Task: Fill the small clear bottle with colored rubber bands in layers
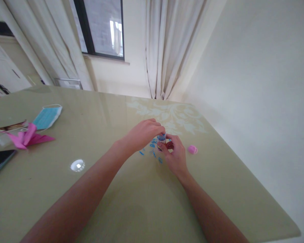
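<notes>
A small clear jar (pixel 161 138) with blue bits inside stands upright, and my right hand (pixel 176 155) is closed round its side from the right. My left hand (pixel 147 133) reaches over from the left. Its fingers are bent down together at the jar's mouth, and whatever they pinch is hidden. Several small blue pieces (pixel 154 153) lie scattered on the table beside and in front of the jar; they are too small for me to name surely. To the right of my right hand lies a small round pink object (pixel 192 149).
The glossy table (pixel 121 206) meets a white wall on the right. At left lie a pink folded paper crane (pixel 27 136), a blue face mask (pixel 47 117), a brown wrapper-like strip (pixel 12 126) and a dark phone-like device (pixel 0 162). Curtains (pixel 164 44) hang behind.
</notes>
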`<action>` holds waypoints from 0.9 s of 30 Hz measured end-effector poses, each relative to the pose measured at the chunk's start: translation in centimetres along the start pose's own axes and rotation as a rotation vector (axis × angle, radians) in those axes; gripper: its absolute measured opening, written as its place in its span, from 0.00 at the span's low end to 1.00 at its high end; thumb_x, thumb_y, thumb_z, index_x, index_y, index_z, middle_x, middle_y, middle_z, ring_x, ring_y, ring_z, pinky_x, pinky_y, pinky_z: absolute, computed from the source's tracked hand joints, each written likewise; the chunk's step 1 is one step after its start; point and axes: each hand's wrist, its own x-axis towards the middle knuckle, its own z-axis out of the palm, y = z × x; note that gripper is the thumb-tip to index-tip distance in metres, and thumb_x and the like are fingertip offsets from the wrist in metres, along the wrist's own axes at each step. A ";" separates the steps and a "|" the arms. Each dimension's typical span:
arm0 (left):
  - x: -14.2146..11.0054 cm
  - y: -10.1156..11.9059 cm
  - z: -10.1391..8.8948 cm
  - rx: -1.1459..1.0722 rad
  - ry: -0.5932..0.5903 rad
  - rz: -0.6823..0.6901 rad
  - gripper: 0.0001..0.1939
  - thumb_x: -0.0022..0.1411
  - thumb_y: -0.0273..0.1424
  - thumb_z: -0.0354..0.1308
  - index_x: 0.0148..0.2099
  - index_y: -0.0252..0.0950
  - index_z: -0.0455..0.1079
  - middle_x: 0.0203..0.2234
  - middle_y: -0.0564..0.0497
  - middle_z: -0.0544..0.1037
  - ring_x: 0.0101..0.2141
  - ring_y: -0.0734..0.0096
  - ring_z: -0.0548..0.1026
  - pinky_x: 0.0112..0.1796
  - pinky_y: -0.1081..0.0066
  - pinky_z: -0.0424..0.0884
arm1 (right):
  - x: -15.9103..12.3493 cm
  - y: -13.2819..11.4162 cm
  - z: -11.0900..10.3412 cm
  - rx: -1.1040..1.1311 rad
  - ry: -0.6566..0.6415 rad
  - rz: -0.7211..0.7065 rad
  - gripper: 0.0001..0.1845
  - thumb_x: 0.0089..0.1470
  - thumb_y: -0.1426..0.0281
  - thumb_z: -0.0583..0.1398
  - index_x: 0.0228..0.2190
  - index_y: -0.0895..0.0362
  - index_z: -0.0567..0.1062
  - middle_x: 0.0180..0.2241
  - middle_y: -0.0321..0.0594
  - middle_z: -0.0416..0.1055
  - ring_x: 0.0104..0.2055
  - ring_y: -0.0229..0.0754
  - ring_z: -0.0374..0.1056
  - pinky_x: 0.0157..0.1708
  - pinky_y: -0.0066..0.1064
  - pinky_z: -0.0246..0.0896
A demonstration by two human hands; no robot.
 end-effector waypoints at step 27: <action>-0.4 -0.5 0.2 -0.113 0.080 -0.340 0.08 0.68 0.26 0.60 0.37 0.37 0.79 0.33 0.49 0.83 0.35 0.65 0.78 0.39 0.68 0.70 | -0.1 -0.1 0.1 -0.035 -0.017 -0.062 0.14 0.63 0.63 0.66 0.48 0.53 0.78 0.39 0.39 0.72 0.29 0.39 0.72 0.38 0.37 0.72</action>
